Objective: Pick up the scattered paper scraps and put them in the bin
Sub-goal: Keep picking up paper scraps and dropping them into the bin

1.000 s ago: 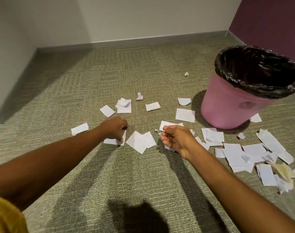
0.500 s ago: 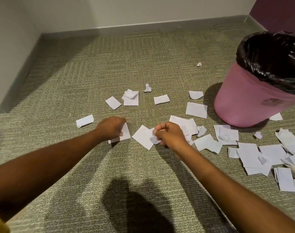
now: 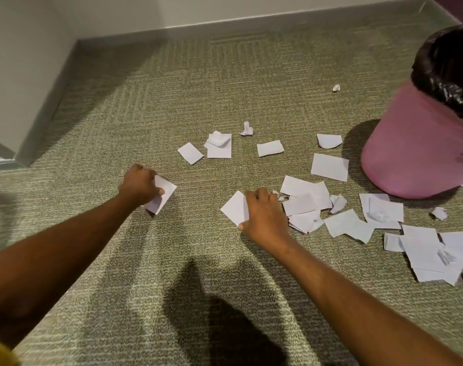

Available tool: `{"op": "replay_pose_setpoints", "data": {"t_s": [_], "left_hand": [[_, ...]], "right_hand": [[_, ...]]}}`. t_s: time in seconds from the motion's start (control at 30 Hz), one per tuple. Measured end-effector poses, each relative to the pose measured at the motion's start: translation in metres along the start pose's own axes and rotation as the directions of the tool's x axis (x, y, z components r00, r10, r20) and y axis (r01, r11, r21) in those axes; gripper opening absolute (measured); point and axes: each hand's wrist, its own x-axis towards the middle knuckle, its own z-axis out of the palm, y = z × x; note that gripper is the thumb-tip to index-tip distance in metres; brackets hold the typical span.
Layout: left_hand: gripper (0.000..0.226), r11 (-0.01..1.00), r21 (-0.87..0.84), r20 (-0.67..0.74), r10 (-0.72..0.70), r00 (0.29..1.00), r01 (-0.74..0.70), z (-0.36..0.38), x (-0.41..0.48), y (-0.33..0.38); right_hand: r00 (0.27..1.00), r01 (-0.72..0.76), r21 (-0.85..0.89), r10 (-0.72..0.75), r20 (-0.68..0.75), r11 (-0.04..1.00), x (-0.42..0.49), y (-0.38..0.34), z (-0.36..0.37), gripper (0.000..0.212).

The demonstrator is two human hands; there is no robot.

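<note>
White paper scraps lie scattered over the green carpet, several of them heaped at the right (image 3: 423, 249). My left hand (image 3: 140, 184) grips a white scrap (image 3: 164, 192) at the centre left, fingers curled round it. My right hand (image 3: 263, 215) is down on the carpet with its fingers and thumb closed on the edge of a square scrap (image 3: 234, 210). The pink bin (image 3: 415, 151), lined with a black bag (image 3: 447, 67), stands at the far right, apart from both hands.
More scraps lie beyond my hands: a small square (image 3: 190, 153), a sheet with a crumpled piece on it (image 3: 219, 145), a strip (image 3: 270, 148) and a crumpled bit (image 3: 246, 128). A wall corner and grey skirting (image 3: 50, 107) bound the carpet at left and back.
The view has shifted left and down, so the bin sits further right. The scrap that lay far left is gone and my left hand holds paper. My right hand has closed on the square scrap.
</note>
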Motion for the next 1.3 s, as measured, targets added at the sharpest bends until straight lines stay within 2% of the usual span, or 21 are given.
{"op": "replay_pose_setpoints", "data": {"t_s": [0.07, 0.17, 0.27, 0.43, 0.5, 0.7, 0.8, 0.93, 1.07, 1.13, 1.3], "left_hand": [[0.064, 0.999, -0.043, 0.012, -0.031, 0.999, 0.031, 0.002, 0.001, -0.005], [0.049, 0.999, -0.036, -0.003, -0.041, 0.999, 0.04, -0.002, 0.0, -0.001], [0.042, 0.998, -0.038, -0.009, -0.046, 0.999, 0.046, -0.005, -0.001, 0.001], [0.027, 0.982, -0.175, -0.001, -0.068, 0.998, 0.067, -0.002, -0.006, 0.002], [0.025, 0.982, -0.181, 0.011, -0.047, 0.999, 0.049, -0.003, -0.008, 0.003], [0.029, 0.984, -0.178, 0.065, 0.045, 0.997, -0.033, -0.007, -0.016, 0.013], [0.022, 0.983, -0.164, 0.074, 0.092, 0.993, -0.079, -0.009, -0.023, 0.023], [0.023, 0.96, -0.266, 0.116, 0.123, 0.986, -0.089, -0.009, -0.03, 0.038], [0.021, 0.893, -0.449, 0.203, 0.147, 0.968, -0.041, -0.013, -0.035, 0.059], [0.023, 0.846, -0.532, 0.241, 0.193, 0.951, -0.037, -0.015, -0.04, 0.074], [0.025, 0.793, -0.607, 0.325, 0.302, 0.896, -0.046, -0.019, -0.054, 0.114]], "right_hand": [[1.0, 0.003, 0.018, -0.003, 0.001, 1.0, 0.001, 0.0, -0.001, 0.084], [1.0, -0.018, 0.037, 0.019, -0.011, 0.999, 0.003, 0.0, -0.002, 0.081], [0.999, -0.014, -0.018, 0.013, -0.031, 1.0, 0.004, -0.002, -0.003, 0.077], [0.999, -0.012, -0.069, 0.01, -0.032, 0.998, 0.001, -0.005, 0.0, 0.075], [1.0, -0.012, -0.054, 0.011, -0.03, 0.998, 0.0, -0.006, 0.001, 0.074], [0.999, -0.017, 0.148, 0.024, -0.044, 0.989, -0.008, -0.005, 0.003, 0.066], [0.999, 0.007, 0.245, 0.004, -0.044, 0.969, -0.016, -0.003, 0.007, 0.056], [0.999, -0.004, 0.331, 0.016, -0.035, 0.944, -0.028, 0.008, 0.003, 0.035], [0.996, -0.089, 0.404, 0.089, 0.017, 0.911, -0.032, 0.024, -0.009, 0.021], [0.987, -0.157, 0.489, 0.155, 0.046, 0.858, -0.032, 0.031, -0.016, 0.022], [0.945, -0.265, 0.701, 0.322, 0.053, 0.663, -0.035, 0.048, -0.045, 0.036]]}}
